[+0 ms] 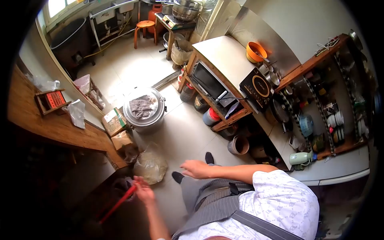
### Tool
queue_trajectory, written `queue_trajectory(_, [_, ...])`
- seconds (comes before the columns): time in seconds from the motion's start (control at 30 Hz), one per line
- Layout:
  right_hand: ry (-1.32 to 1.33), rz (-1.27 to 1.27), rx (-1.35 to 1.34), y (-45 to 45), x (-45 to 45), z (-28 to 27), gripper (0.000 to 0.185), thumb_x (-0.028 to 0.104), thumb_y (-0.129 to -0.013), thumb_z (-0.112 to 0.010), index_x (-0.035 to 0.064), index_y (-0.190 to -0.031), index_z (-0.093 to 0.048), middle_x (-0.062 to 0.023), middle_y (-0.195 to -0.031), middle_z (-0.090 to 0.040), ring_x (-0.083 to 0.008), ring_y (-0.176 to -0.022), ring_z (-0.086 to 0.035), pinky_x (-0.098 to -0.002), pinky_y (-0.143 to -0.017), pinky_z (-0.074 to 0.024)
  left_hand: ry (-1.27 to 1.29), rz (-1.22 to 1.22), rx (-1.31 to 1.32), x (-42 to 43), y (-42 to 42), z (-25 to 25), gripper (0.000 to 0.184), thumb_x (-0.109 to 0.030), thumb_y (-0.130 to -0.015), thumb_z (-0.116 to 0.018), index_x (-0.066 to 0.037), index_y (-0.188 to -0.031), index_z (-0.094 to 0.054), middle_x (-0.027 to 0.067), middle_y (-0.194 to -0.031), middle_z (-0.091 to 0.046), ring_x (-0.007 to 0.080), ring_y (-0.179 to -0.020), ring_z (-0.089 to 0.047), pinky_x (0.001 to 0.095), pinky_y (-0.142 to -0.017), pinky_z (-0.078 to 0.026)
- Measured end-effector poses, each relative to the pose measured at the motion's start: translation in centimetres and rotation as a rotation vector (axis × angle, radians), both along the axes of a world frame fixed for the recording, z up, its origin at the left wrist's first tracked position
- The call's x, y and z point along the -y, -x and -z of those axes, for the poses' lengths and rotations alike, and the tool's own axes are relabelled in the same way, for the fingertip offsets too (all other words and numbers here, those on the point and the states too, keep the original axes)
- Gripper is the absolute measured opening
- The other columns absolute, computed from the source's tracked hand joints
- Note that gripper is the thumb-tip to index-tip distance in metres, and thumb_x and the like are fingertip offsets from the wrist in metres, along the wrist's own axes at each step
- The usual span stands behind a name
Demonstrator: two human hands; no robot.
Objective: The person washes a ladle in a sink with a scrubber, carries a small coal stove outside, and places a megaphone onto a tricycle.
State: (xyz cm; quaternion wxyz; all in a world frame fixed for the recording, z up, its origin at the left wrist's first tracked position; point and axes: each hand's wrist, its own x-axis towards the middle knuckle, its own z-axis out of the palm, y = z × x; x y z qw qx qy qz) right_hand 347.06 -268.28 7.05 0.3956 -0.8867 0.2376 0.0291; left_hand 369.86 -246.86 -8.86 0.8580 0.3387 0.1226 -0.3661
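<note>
My left hand is closed around the upper end of a long red handle, which slants down to the left. The handle's far end is lost in the dark, so I cannot tell what tool it belongs to. My right hand hangs in front of my body above my feet, fingers loosely bent and apart, holding nothing. A clear plastic bag with pale contents lies on the floor just beyond my left hand.
A large lidded metal pot with a dark cloth on top stands ahead, beside cardboard boxes. To the left is a wooden table. On the right are a counter, an induction cooktop and a brown bucket.
</note>
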Motion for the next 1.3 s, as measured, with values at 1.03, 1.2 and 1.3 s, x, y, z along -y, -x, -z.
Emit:
queue_trajectory(1.03, [-0.073,0.712,0.892,6.7,5.7,-13.5,0.025,0.018,-0.102,-0.040,0.0016,-0.120,-0.040,-0.0039,-0.082,-0.045,-0.0115,-0.068,-0.049,-0.0287,-0.068,-0.0502,-0.347,1.009,1.091,12.4,11.3,-20.8,0.027,-0.019,-0.099,-0.048,0.004,-0.099,-0.063,0.0100,-0.086,-0.068,0.0154,-0.078,-0.065,0.0281,-0.071,-0.053])
queue_trajectory(1.2, [0.022,0.782,1.150,11.7,8.4,-16.6,0.026,0.020,-0.102,-0.041,0.0013,-0.119,-0.039,-0.0039,-0.087,-0.044,-0.0104,-0.068,-0.046,-0.0283,-0.068,-0.0490,-0.458,1.069,1.143,12.2,11.5,-16.3,0.034,-0.023,-0.099,-0.047,0.003,-0.081,-0.059,0.0117,-0.073,-0.068,0.0204,-0.068,-0.067,0.0313,-0.064,-0.052])
queue_trajectory(1.3, [0.086,0.890,1.149,13.8,9.7,-18.3,0.028,0.024,-0.103,-0.039,0.0015,-0.119,-0.039,-0.0034,-0.083,-0.044,-0.0105,-0.069,-0.044,-0.0273,-0.067,-0.0466,-0.572,1.111,1.258,12.1,11.8,-15.3,0.035,-0.026,-0.098,-0.047,0.001,-0.080,-0.059,0.0133,-0.070,-0.066,0.0259,-0.065,-0.065,0.0351,-0.062,-0.050])
